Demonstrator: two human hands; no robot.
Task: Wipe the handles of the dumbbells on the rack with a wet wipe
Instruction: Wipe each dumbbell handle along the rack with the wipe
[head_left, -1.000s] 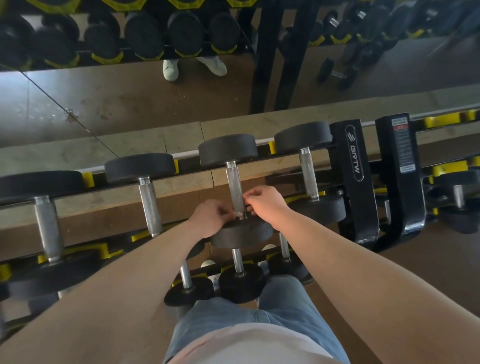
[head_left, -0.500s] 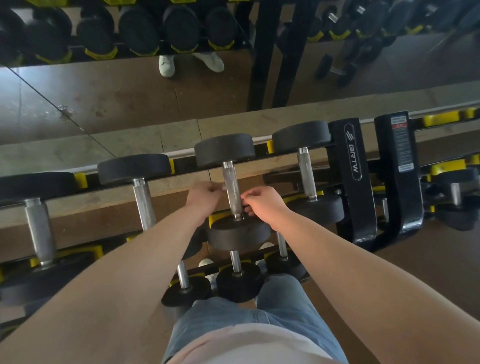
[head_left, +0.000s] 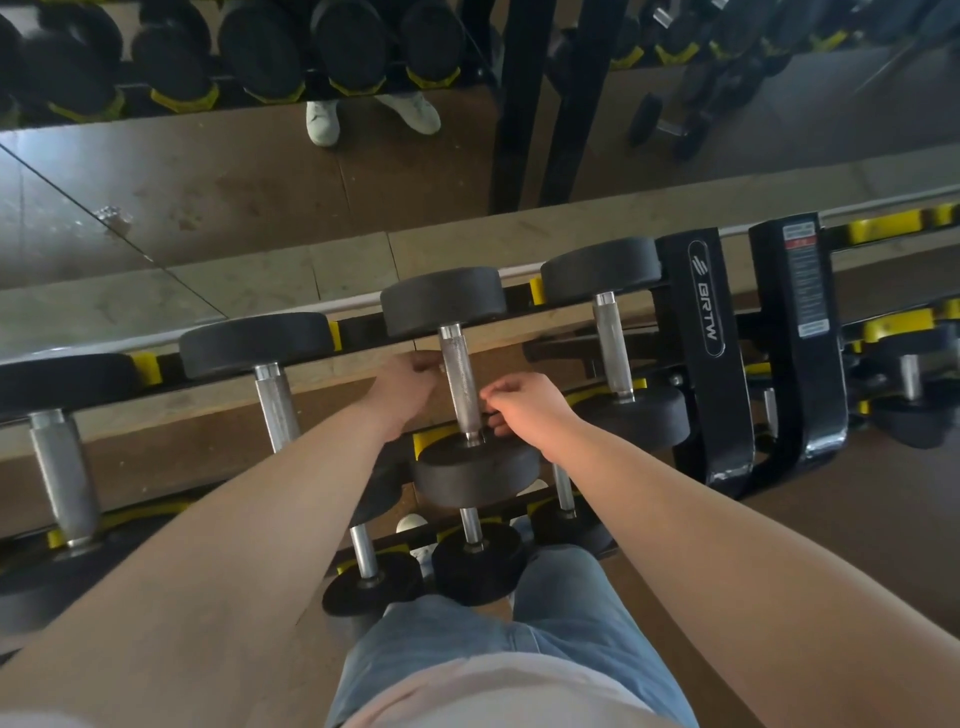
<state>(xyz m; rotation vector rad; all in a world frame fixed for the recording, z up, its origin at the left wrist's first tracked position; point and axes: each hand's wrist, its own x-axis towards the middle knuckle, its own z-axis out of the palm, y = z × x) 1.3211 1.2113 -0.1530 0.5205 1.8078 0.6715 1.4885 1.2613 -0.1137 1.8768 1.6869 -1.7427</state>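
A mirror (head_left: 208, 182) covers the wall, its panels meeting in thin seams, and a small metal fitting (head_left: 110, 214) sits on one slanting seam. A pale beige ledge (head_left: 270, 286) runs along its foot. The floor (head_left: 857, 530) is brown and scuffed, and the glass reflects more of it. The light is soft and rather dim.

You are looking through a wide-angle lens that is bowing the rack rail (head_left: 359, 330) toward the frame's edges. Dim, soft light is falling brighter on your right hand (head_left: 524, 410) than on your left hand (head_left: 405, 387), and is glinting off the knurled handle (head_left: 460, 384) and the glossy black upright (head_left: 727, 467). The mirror (head_left: 208, 182) along the top is showing dark, slightly blurred reflections.
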